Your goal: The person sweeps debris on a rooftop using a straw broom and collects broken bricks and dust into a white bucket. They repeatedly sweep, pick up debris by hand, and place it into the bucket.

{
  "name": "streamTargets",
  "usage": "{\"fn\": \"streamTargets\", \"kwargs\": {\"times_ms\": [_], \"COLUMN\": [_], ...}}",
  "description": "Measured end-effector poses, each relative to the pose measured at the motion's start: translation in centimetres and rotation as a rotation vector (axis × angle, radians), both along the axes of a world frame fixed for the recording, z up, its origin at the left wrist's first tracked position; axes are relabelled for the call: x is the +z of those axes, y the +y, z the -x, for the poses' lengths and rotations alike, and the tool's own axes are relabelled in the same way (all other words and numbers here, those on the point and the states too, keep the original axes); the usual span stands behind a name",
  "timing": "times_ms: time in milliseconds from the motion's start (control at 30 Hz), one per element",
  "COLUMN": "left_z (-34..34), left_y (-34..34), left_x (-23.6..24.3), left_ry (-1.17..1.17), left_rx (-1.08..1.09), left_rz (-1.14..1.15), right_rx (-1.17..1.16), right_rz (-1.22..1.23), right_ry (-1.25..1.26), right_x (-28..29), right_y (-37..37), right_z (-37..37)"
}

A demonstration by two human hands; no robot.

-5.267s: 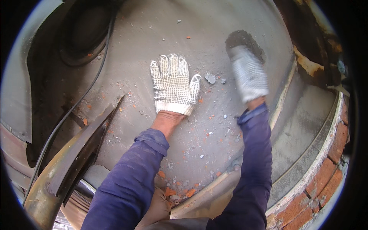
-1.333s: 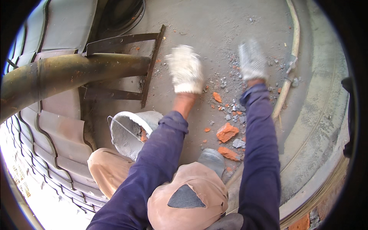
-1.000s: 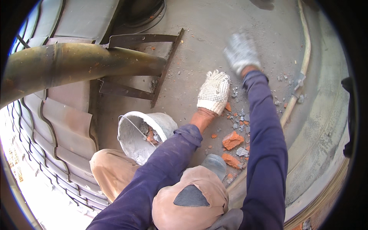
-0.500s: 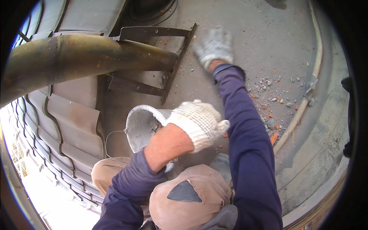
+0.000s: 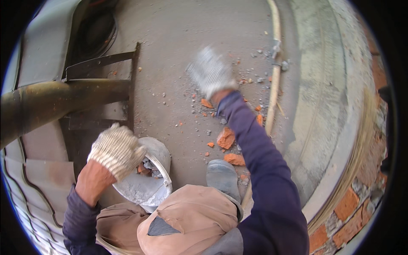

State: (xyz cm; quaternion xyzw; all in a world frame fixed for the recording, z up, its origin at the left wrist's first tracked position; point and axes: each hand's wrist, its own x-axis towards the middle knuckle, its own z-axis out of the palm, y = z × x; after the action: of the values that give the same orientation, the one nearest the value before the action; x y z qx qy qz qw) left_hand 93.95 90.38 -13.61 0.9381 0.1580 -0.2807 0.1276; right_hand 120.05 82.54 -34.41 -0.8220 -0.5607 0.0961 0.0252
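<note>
One bucket [image 5: 146, 187], two gloved hands, one shoe [image 5: 223, 176].

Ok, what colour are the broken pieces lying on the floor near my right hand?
Orange-red brick pieces, amid grey grit; head view.

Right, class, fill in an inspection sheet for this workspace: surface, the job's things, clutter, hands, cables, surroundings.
Surface: grey concrete floor, dusty.
Job's things: pale bucket holding rubble, tilted by the knee.
Clutter: orange brick pieces and grey chips scattered on the floor.
Hands: left hand, gloved, over the bucket's mouth; right hand, gloved and blurred, above the scattered chips.
Cables: pale hose or pipe along the floor; nothing else seen.
Surroundings: brick wall at right, large metal pipe at left.
</note>
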Motion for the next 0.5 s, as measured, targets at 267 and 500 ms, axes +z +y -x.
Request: {"fn": "streamTargets", "kwargs": {"times_ms": [267,500], "left_z": [4.8,6.5], "left_y": [-0.8,-0.3], "left_x": [0.7,-0.3], "left_ry": [-0.093,-0.118], "left_rx": [0.200,0.240], "left_rz": [0.097,0.120], "right_rx": [-0.251,-0.814], "right_rz": [0.263,-0.042], "right_ry": [-0.013,0.043], "right_x": [-1.3,2.5], "right_y": [-5.1,-13.1], "right_z": [-4.2,-13.3]}}
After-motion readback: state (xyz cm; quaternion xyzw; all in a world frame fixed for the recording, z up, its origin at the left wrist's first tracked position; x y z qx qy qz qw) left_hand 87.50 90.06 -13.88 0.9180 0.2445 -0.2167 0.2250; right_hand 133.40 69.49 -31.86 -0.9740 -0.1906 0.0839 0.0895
